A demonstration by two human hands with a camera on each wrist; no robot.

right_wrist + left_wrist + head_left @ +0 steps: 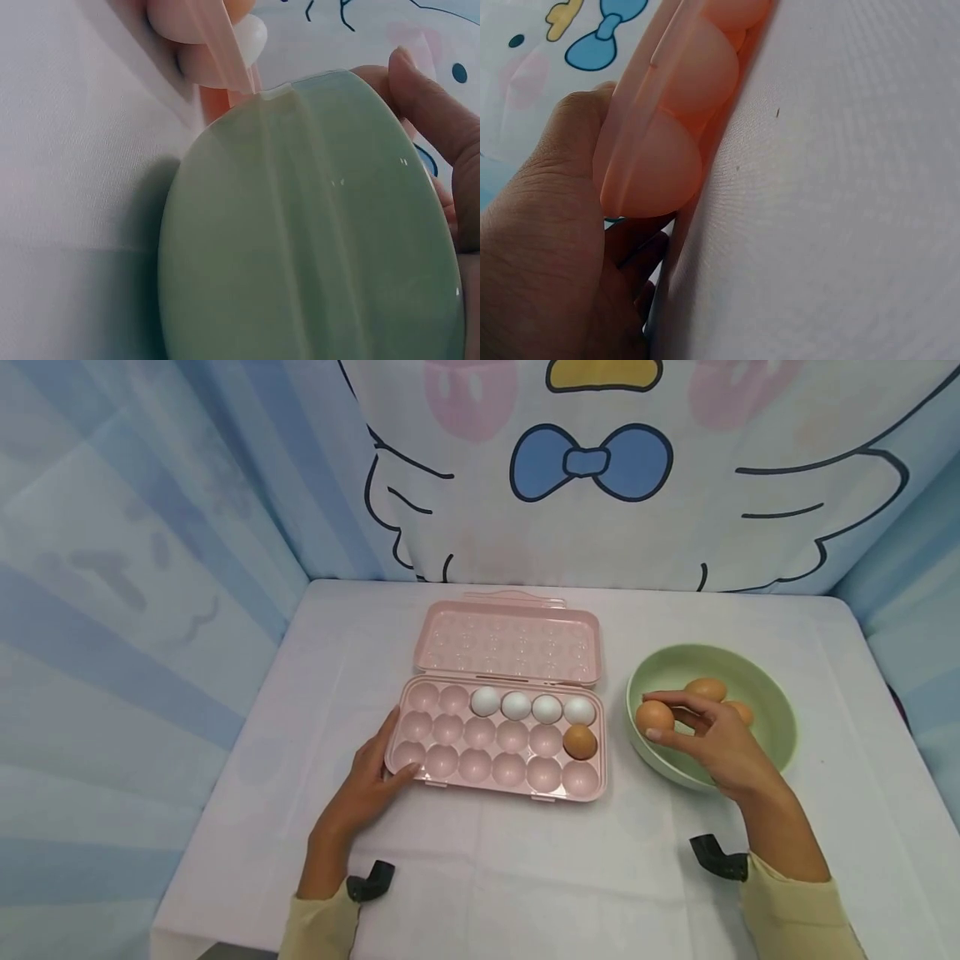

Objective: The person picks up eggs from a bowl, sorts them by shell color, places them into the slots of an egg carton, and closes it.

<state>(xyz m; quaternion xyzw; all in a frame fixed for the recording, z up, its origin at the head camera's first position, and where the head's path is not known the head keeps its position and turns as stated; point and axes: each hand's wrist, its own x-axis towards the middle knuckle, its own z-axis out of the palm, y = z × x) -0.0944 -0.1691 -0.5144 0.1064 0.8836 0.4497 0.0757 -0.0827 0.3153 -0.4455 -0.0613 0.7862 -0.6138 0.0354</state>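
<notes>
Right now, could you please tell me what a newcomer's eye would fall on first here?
Probably the blue bow on the backdrop behind the table. Next, the open pink egg box mid-table, its left end in the left hand, four white eggs along its back row. To its right, the right hand pinches a brown egg at the green bowl.

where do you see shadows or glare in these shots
Head: soft light, small glints on the lid; left wrist: the left hand looks dim against brighter cloth; right wrist: a dark shadow beside the bowl, tiny highlights on its side.
</notes>
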